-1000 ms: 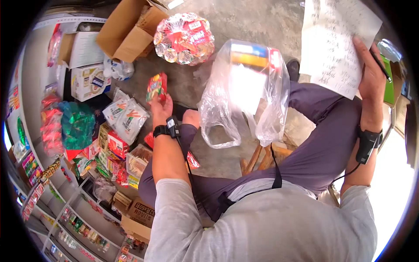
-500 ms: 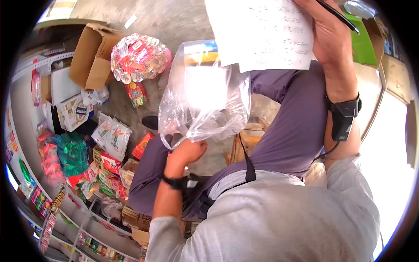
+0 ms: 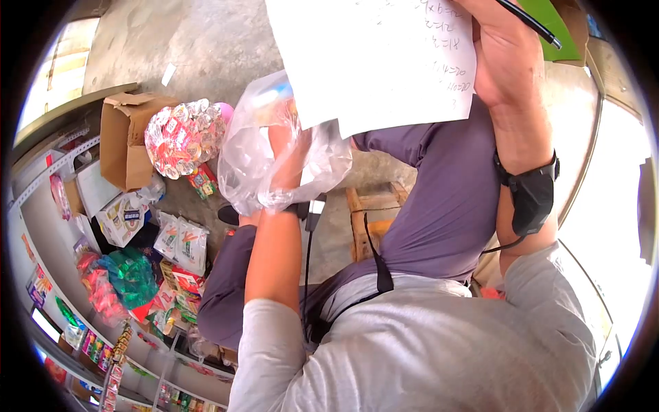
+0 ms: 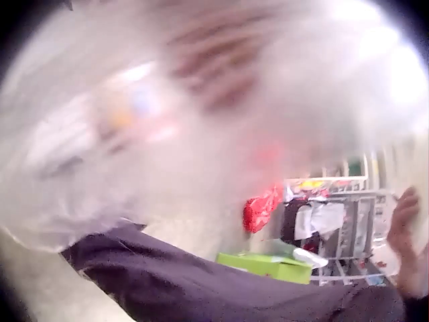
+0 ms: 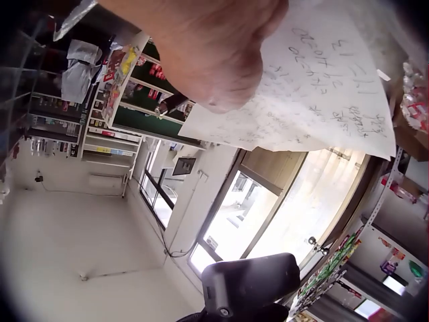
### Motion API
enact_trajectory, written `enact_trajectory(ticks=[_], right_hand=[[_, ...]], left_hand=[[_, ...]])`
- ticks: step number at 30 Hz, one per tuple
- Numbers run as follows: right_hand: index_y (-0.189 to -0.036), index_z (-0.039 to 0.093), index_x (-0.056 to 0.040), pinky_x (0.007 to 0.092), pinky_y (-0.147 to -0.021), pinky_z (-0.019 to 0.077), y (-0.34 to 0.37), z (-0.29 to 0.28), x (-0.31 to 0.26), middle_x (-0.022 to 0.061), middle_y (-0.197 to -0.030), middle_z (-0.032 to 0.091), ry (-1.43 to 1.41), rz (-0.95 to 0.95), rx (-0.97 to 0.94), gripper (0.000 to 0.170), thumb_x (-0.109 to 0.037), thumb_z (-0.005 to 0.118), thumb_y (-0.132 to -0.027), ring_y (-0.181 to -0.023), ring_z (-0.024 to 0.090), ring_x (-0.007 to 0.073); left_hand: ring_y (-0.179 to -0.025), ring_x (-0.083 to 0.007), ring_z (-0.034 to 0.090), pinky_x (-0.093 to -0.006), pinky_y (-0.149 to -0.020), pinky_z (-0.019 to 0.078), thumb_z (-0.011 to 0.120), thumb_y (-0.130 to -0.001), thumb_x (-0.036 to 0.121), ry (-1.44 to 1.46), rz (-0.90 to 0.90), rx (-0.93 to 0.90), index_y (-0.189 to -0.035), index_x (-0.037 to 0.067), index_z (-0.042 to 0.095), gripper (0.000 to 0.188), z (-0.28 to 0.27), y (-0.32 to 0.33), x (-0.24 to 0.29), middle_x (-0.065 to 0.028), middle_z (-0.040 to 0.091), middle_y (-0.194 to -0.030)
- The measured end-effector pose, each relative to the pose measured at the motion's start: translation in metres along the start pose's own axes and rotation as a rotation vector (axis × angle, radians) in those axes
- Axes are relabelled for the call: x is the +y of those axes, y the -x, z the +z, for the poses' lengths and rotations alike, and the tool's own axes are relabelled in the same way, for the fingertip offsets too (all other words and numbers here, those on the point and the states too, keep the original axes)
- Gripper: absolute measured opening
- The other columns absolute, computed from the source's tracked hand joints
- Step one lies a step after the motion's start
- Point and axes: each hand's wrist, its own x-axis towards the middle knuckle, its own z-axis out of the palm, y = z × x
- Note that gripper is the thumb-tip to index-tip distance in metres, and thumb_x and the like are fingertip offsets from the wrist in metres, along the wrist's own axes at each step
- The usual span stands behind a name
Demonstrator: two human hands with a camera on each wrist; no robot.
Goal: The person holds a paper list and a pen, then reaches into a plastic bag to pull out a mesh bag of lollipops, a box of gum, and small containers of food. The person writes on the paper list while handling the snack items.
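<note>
My left hand (image 3: 285, 147) is inside a clear plastic bag (image 3: 240, 161), with the film around the wrist. Blurred fingers (image 4: 218, 64) show through the plastic in the left wrist view; what they touch cannot be told. A blue and orange item (image 4: 127, 111) shows hazily beside them. My right hand (image 3: 508, 65) grips handwritten paper sheets (image 3: 384, 75), which overlap the bag's upper right side. A black pen (image 3: 532, 24) sticks out from this hand. In the right wrist view, the hand (image 5: 214, 54) covers part of the written sheet (image 5: 322, 87).
A wrapped glass-like bundle (image 3: 184, 137) lies left of the bag, a colourful packet (image 3: 203, 180) beside it. Further left are an open cardboard box (image 3: 127, 147), white packets (image 3: 182, 242) and shelving (image 3: 41, 216). A wooden stool (image 3: 360, 226) stands between the legs.
The left hand has let go of the red and green packet, now on the floor by the bundle, and has entered the bag. The right hand has brought the sheets left over the bag.
</note>
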Motion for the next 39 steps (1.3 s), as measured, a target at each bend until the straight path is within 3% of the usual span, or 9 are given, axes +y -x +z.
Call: enact_trajectory(ticks=[12, 19, 21, 22, 24, 29, 33, 36, 39], right_hand=[[-0.129, 0.058, 0.0085, 0.0315, -0.088, 0.0587, -0.012, 0.002, -0.002, 0.0184, -0.12, 0.069, 0.034, 0.047, 0.027, 0.034, -0.007, 0.062, -0.099, -0.102, 0.07, 0.0212], [-0.13, 0.058, 0.0077, 0.0309, -0.089, 0.0579, 0.001, 0.036, 0.004, 0.0176, -0.118, 0.069, -0.027, 0.06, -0.043, 0.035, -0.006, 0.062, -0.098, -0.101, 0.07, 0.0216], [-0.13, 0.057, 0.0075, 0.0307, -0.089, 0.0574, 0.008, 0.052, 0.007, 0.0174, -0.119, 0.069, -0.02, 0.043, -0.088, 0.035, -0.007, 0.061, -0.098, -0.101, 0.07, 0.0212], [-0.13, 0.057, 0.0073, 0.0307, -0.09, 0.0571, 0.014, 0.061, 0.007, 0.0173, -0.119, 0.069, -0.001, 0.042, -0.092, 0.035, -0.007, 0.06, -0.098, -0.101, 0.07, 0.0209], [-0.131, 0.056, 0.0072, 0.0308, -0.09, 0.0564, 0.022, 0.073, 0.01, 0.0171, -0.121, 0.068, 0.044, 0.037, -0.147, 0.036, -0.009, 0.058, -0.099, -0.103, 0.069, 0.02], [-0.131, 0.057, 0.007, 0.0301, -0.093, 0.0526, 0.056, 0.115, 0.011, 0.0167, -0.121, 0.068, 0.158, -0.094, -0.066, 0.038, -0.01, 0.057, -0.097, -0.105, 0.067, 0.0202], [-0.131, 0.059, 0.0053, 0.0284, -0.092, 0.0521, 0.058, 0.127, 0.016, 0.0147, -0.121, 0.068, 0.252, -0.103, -0.071, 0.039, -0.013, 0.061, -0.096, -0.105, 0.067, 0.0186], [-0.134, 0.062, 0.0009, 0.0239, -0.098, 0.0483, 0.013, 0.067, 0.039, 0.0116, -0.125, 0.068, 0.408, 0.095, 0.038, 0.045, -0.019, 0.072, -0.095, -0.113, 0.064, 0.015], [-0.135, 0.063, -0.0017, 0.0242, -0.099, 0.048, 0.004, 0.059, 0.048, 0.0116, -0.13, 0.066, 0.532, 0.064, 0.032, 0.04, -0.018, 0.067, -0.099, -0.116, 0.063, 0.0154]], left_hand=[[-0.092, -0.0187, 0.064, -0.0321, -0.079, 0.054, 0.055, -0.102, 0.023, 0.316, -0.155, -0.092, -0.126, 0.004, 0.063, 0.031, 0.039, -0.076, 0.033, -0.0083, 0.068, -0.11], [-0.093, -0.0147, 0.065, -0.0289, -0.077, 0.0545, 0.056, -0.103, 0.026, 1.09, -0.42, -0.18, -0.127, 0.007, 0.063, 0.031, -0.041, 0.104, -0.004, -0.0057, 0.068, -0.112], [-0.102, -0.0172, 0.067, -0.0319, -0.081, 0.0563, 0.06, -0.1, 0.03, 1.111, -0.777, -0.138, -0.129, 0.009, 0.062, 0.036, -0.099, 0.181, 0.035, -0.0058, 0.069, -0.118], [-0.106, -0.0244, 0.068, -0.0359, -0.081, 0.0594, 0.061, -0.098, 0.036, 1.072, -0.777, -0.287, -0.141, 0.01, 0.052, 0.051, -0.111, 0.212, 0.003, -0.0071, 0.062, -0.132], [-0.1, -0.0181, 0.07, -0.0332, -0.077, 0.0591, 0.058, -0.096, 0.026, 0.986, -0.824, -0.299, -0.135, 0.009, 0.056, 0.043, -0.157, 0.274, -0.007, -0.0059, 0.069, -0.118], [-0.091, -0.0254, 0.073, -0.0335, -0.067, 0.0628, 0.061, -0.092, 0.028, 0.96, -0.855, 0.135, -0.128, 0.007, 0.058, 0.041, -0.276, 0.353, -0.074, -0.0094, 0.072, -0.106], [-0.106, -0.0257, 0.066, -0.0413, -0.094, 0.0543, 0.06, -0.097, 0.026, 1.164, -0.599, 0.563, -0.115, 0.004, 0.057, 0.028, -0.296, 0.292, -0.123, -0.014, 0.068, -0.109], [-0.103, -0.0265, 0.066, -0.037, -0.09, 0.0561, 0.065, -0.096, 0.024, 1.316, -0.587, 0.592, -0.107, 0.0, 0.058, 0.027, -0.27, 0.217, -0.218, -0.0143, 0.066, -0.106], [-0.101, -0.0272, 0.066, -0.0354, -0.091, 0.0564, 0.067, -0.094, 0.026, 1.461, -0.736, 0.591, -0.106, 0.0, 0.057, 0.03, -0.238, 0.143, -0.267, -0.0128, 0.065, -0.101]])
